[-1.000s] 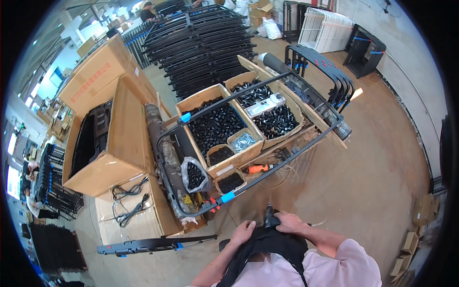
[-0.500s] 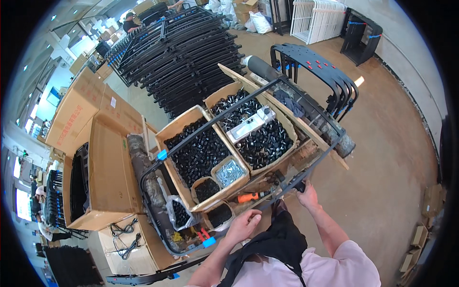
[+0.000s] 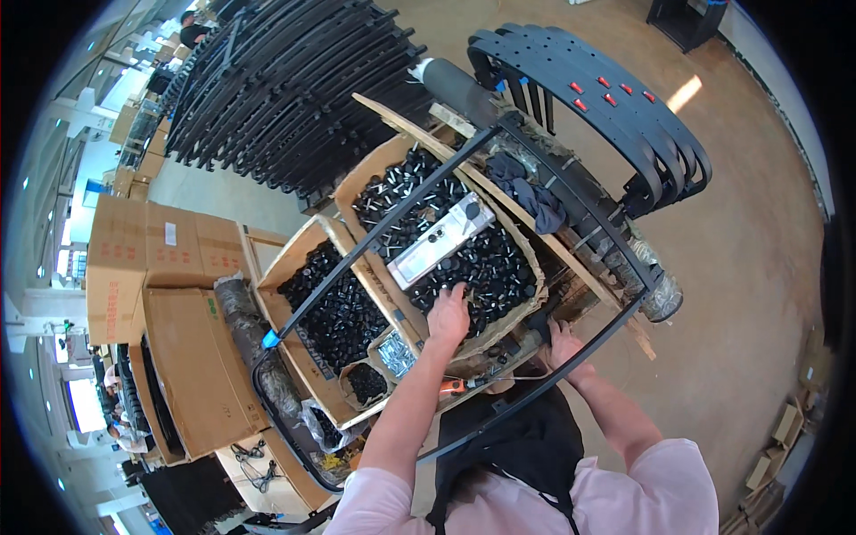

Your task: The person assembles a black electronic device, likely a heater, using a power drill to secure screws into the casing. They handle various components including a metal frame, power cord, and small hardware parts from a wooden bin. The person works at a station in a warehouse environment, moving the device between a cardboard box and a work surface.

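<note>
My left hand (image 3: 448,316) reaches into a cardboard box (image 3: 539,267) of black screw-in feet (image 3: 489,283) with shiny studs. Its fingers are a little apart, the tips against the heap; nothing shows held. My right hand (image 3: 563,344) is closed around a dark tool-like object (image 3: 541,323) at the bench's near right edge. Its exact kind is partly hidden by the fingers. A black tubular metal frame (image 3: 406,207) with a blue piece on one corner lies over the boxes, its near bar passing below both hands. A pale rectangular box (image 3: 441,241) rests on the feet.
Beside the left box of black parts (image 3: 332,308) sits a small tray of silver screws (image 3: 395,354). An orange-bodied tool (image 3: 453,386) lies at the near edge. Curved black frames (image 3: 588,89) stand far right, stacked black frames (image 3: 285,89) behind, large cartons (image 3: 201,374) left.
My left hand has moved from the near edge forward into the box of feet. My view has shifted closer to the bench. The right hand stays near the right edge, slightly farther in.
</note>
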{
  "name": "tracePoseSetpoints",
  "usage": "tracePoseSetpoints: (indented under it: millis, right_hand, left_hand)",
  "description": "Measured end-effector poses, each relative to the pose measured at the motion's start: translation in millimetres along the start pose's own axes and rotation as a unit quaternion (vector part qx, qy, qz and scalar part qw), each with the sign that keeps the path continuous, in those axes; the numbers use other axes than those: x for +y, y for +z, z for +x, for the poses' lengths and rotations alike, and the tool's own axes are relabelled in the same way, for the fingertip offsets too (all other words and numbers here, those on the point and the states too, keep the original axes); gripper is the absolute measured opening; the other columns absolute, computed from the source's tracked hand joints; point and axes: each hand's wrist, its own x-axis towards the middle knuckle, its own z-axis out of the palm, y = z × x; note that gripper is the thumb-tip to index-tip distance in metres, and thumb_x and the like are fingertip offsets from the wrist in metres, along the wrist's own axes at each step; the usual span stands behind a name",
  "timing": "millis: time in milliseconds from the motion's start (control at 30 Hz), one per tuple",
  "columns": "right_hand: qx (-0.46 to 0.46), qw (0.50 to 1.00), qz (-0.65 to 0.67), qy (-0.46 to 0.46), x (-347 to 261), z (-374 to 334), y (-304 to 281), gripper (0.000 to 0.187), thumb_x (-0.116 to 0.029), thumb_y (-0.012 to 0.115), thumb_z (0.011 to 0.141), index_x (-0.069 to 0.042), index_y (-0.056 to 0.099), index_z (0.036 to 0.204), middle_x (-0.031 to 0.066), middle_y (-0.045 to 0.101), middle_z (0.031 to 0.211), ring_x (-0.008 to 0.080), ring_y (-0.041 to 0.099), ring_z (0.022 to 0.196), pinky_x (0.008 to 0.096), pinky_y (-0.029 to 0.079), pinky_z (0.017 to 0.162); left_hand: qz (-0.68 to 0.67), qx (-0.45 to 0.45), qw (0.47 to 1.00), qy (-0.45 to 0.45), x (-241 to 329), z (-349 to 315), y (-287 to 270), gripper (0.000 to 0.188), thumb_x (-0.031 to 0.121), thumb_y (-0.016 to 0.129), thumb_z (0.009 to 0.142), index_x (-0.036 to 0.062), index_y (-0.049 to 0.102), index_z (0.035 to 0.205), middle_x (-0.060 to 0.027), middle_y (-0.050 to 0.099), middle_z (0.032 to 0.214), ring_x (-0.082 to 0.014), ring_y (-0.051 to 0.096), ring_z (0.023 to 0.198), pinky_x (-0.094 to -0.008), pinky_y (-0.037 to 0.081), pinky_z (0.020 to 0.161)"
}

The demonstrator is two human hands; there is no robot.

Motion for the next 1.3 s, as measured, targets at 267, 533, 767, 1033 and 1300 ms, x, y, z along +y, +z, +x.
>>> tracePoseSetpoints:
  millis: [267,533,767,1033,1300]
  right_hand:
    - [-0.38,0.905,0.083,-0.173,-58.3,-93.1,-142.0,0.027,-0.027,0.063,0.099,-0.008,0.073,0.116,0.0197,0.075,0.103,0.0397,0.073,0.102,0.0517,0.059,0.087]
    - [0.083,0.957,-0.12,-0.252,-127.7,83.3,-98.1,0.016,-0.015,0.064,0.094,-0.009,0.072,0.107,0.0145,0.068,0.104,0.0338,0.072,0.095,0.0492,0.058,0.078]
    - [-0.003,0.926,-0.292,-0.24,-111.0,156.5,-29.5,0.028,-0.018,0.052,0.106,-0.009,0.071,0.125,0.0112,0.079,0.111,0.0276,0.076,0.1,0.0409,0.059,0.083]
    - [-0.065,0.972,0.028,-0.223,-119.5,83.1,-123.8,0.038,-0.024,0.066,0.096,0.001,0.066,0.125,0.0219,0.071,0.118,0.0395,0.071,0.109,0.0465,0.058,0.097]
    - [-0.012,0.956,0.267,-0.117,-67.2,-25.9,-200.8,0.037,-0.024,0.074,0.095,-0.003,0.072,0.124,0.0182,0.072,0.11,0.0328,0.072,0.095,0.0438,0.059,0.087]
  left_hand:
    - [0.203,-0.04,0.963,0.173,-34.2,53.1,25.8,0.026,0.016,0.066,0.099,0.0077,0.059,0.122,-0.016,0.068,0.117,-0.0318,0.075,0.104,-0.0445,0.063,0.083]
    - [-0.094,-0.021,0.993,0.061,7.4,33.5,-42.6,0.033,0.026,0.066,0.106,0.0029,0.061,0.128,-0.0248,0.07,0.125,-0.0462,0.07,0.11,-0.051,0.057,0.092]
    - [-0.241,0.114,0.947,0.179,60.1,76.8,-113.1,0.029,0.015,0.064,0.106,0.01,0.067,0.135,-0.0171,0.065,0.108,-0.0336,0.066,0.091,-0.0433,0.054,0.084]
    - [-0.273,0.133,0.932,0.197,118.6,230.3,-142.4,0.037,0.012,0.066,0.105,0.0012,0.063,0.141,-0.0189,0.07,0.132,-0.0286,0.069,0.121,-0.0395,0.053,0.105]
    - [-0.285,0.118,0.923,0.228,135.4,314.1,-126.8,0.036,0.014,0.067,0.105,0.0063,0.067,0.141,-0.0144,0.075,0.125,-0.0245,0.073,0.11,-0.0363,0.055,0.1]
